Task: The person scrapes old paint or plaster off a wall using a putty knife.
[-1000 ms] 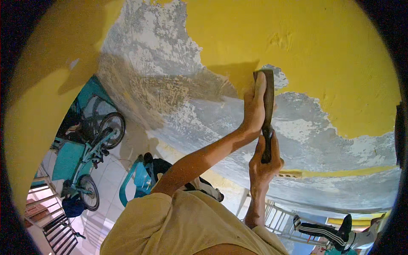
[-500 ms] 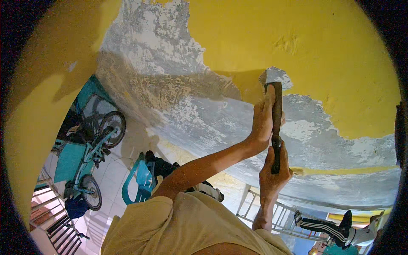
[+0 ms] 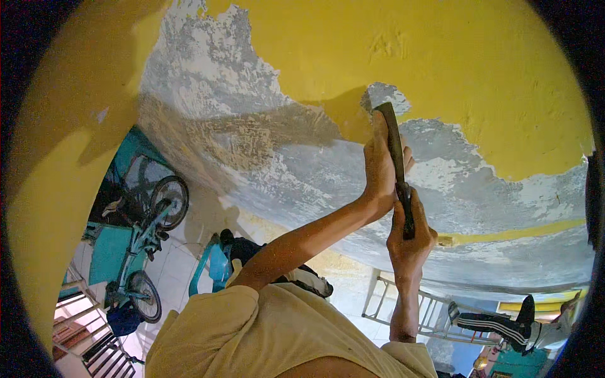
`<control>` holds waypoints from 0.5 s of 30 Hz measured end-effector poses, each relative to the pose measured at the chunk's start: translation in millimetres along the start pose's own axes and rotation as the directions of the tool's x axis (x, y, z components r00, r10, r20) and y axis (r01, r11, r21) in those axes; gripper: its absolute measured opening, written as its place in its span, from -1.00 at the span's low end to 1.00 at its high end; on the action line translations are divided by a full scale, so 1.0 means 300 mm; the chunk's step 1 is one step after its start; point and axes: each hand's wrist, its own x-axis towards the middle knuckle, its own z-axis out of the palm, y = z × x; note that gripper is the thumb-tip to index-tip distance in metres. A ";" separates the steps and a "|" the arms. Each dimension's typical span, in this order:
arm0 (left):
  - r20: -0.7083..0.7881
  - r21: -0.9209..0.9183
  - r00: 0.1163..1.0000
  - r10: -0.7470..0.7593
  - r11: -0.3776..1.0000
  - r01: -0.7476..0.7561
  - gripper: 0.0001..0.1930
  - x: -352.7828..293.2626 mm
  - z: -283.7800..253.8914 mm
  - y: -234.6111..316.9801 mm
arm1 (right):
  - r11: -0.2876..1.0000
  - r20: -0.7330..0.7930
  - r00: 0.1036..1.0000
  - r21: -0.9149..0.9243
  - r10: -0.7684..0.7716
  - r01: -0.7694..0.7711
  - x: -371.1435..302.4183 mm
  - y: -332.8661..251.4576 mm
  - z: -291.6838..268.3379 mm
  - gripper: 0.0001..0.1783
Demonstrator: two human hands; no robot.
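A dark, long-bladed tool (image 3: 394,142), shaped somewhat like a machete, leans against the yellow wall (image 3: 454,57). Its blade tip meets the lower side of a small bare patch (image 3: 386,96) in the paint. My right hand (image 3: 413,233) is closed round the handle at the lower end. Higher up, my left hand (image 3: 378,167) holds the blade, thumb along its left side and fingers showing past its right side. Grey and whitish scraped plaster (image 3: 208,69) spreads left of and below the patch, with ragged paint edges.
At the lower left, a bicycle (image 3: 140,252) stands on the tiled floor. A teal plastic chair (image 3: 219,264) with dark cloth on it is below my left arm. A metal ladder (image 3: 378,299) is behind my right forearm, and another person (image 3: 504,324) is at the lower right.
The view has shifted, moving the wall left and up in the picture. The tool now slants more, its tip leaning left of the handle, still at the bare patch. Both hands keep their hold.
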 end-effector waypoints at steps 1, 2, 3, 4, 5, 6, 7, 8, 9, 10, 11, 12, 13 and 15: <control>0.024 0.007 0.999 0.042 0.999 -0.042 -0.65 0.007 0.002 -0.005 | 1.000 0.008 1.000 0.018 0.024 -0.024 0.009 0.004 -0.004 -0.64; 0.023 0.003 0.999 0.044 0.999 -0.044 -0.65 0.008 0.002 -0.010 | 0.998 0.018 0.999 0.035 0.047 -0.048 0.014 0.007 -0.009 -0.64; -0.014 0.029 0.999 0.048 0.998 -0.048 -0.66 0.008 -0.001 -0.015 | 0.998 0.023 0.999 0.034 0.044 -0.045 0.015 0.013 -0.011 -0.64; -0.049 0.057 0.997 0.053 0.997 -0.050 -0.67 0.005 0.006 -0.007 | 0.997 0.038 0.998 0.046 0.058 -0.060 0.013 0.017 -0.009 -0.64; -0.051 0.055 0.997 0.057 0.997 -0.054 -0.67 0.000 0.014 -0.003 | 0.996 0.054 0.996 0.058 0.071 -0.074 0.014 0.020 -0.008 -0.64; -0.137 0.025 0.990 0.014 1.000 -0.010 -0.67 -0.006 0.025 -0.002 | 0.996 0.058 0.996 0.059 0.068 -0.071 0.016 0.023 -0.009 -0.64; -0.214 -0.012 0.976 -0.036 0.999 0.034 -0.68 -0.012 0.040 0.000 | 0.998 0.055 0.997 0.034 0.045 -0.047 0.019 0.024 -0.019 -0.63; -0.211 -0.017 0.977 -0.036 0.999 0.033 -0.68 -0.005 0.033 0.001 | 1.000 0.053 0.998 0.009 0.022 -0.022 0.028 0.014 -0.026 -0.63; -0.136 -0.023 0.991 -0.005 1.000 0.002 -0.68 0.008 0.016 0.002 | 1.000 0.052 0.998 0.005 0.018 -0.018 0.034 0.003 -0.026 -0.63; -0.061 -0.031 0.998 0.027 0.999 -0.029 -0.68 0.015 0.002 0.000 | 0.997 0.075 0.994 0.012 0.073 -0.074 0.046 -0.021 -0.022 -0.63; -0.063 -0.031 0.997 0.032 0.999 -0.034 -0.68 0.019 -0.015 0.002 | 0.991 0.103 0.986 0.025 0.127 -0.131 0.055 -0.034 -0.011 -0.64; 0.024 0.083 0.988 0.154 0.984 -0.156 -0.69 0.022 -0.030 0.003 | 0.991 0.107 0.986 0.027 0.124 -0.128 0.053 -0.033 -0.006 -0.64; 0.125 0.183 0.957 0.263 0.941 -0.283 -0.70 0.024 -0.034 0.006 | 0.997 0.075 0.995 0.011 0.072 -0.073 0.052 -0.032 -0.005 -0.64; 0.067 0.079 0.982 0.174 0.981 -0.180 -0.71 0.013 -0.032 -0.003 | 1.000 0.047 0.999 -0.009 0.013 -0.013 0.046 -0.030 -0.008 -0.65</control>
